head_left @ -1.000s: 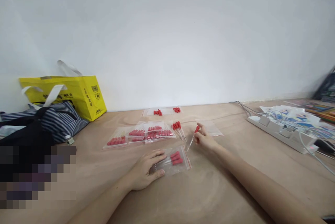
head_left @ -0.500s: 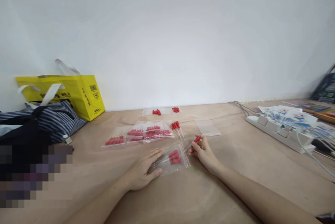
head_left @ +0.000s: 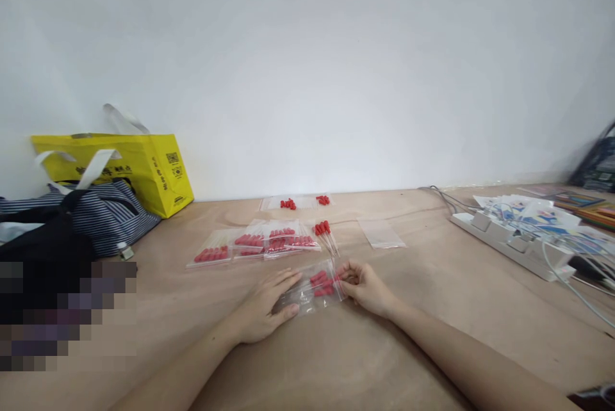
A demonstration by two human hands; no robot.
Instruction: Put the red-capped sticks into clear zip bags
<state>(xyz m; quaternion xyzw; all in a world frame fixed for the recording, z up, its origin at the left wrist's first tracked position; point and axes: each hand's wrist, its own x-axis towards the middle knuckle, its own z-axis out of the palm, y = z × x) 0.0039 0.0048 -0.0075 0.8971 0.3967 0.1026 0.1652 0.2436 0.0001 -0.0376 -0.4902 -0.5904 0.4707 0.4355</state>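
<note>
A clear zip bag with several red-ended sticks inside lies on the table before me. Over its left end my left hand rests flat, fingers and thumb apart, pressing it down. At the bag's right, open-looking end, my right hand pinches the red end of another stick, mostly hidden by fingers and plastic; its shaft appears to be inside the bag. Just beyond, a few loose red-ended sticks lie side by side. An unfilled clear bag lies flat to their right.
Filled bags overlap behind my left hand, with more red-ended sticks near the wall. A yellow bag and a striped bag stand left. On the right are a white power strip, cables and printed papers.
My right hand has moved left and slightly down to the bag's mouth, bringing the red-ended stick into it. My left hand stays on the bag.
</note>
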